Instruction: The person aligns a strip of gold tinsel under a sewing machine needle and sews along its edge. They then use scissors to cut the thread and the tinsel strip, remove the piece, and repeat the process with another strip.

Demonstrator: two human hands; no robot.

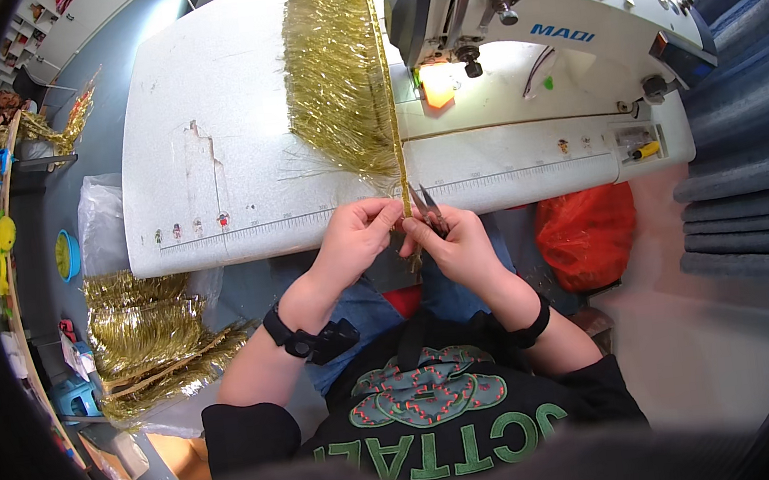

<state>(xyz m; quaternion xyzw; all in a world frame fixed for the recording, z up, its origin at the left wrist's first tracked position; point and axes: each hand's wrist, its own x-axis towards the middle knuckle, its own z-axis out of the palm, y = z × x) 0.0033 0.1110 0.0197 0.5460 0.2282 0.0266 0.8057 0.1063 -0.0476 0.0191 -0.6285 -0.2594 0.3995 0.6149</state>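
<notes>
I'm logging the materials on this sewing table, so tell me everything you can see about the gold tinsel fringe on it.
The gold tinsel fringe is a wide sheet of thin, shiny metallic strands, hanging leftward from a narrow gold band along its right edge. It lies flat on the white sewing table, just left of the sewing machine. The band runs down to the table's front edge, where the left hand pinches it and the right hand holds small thread snips against it. A loose tail hangs below the hands.
</notes>
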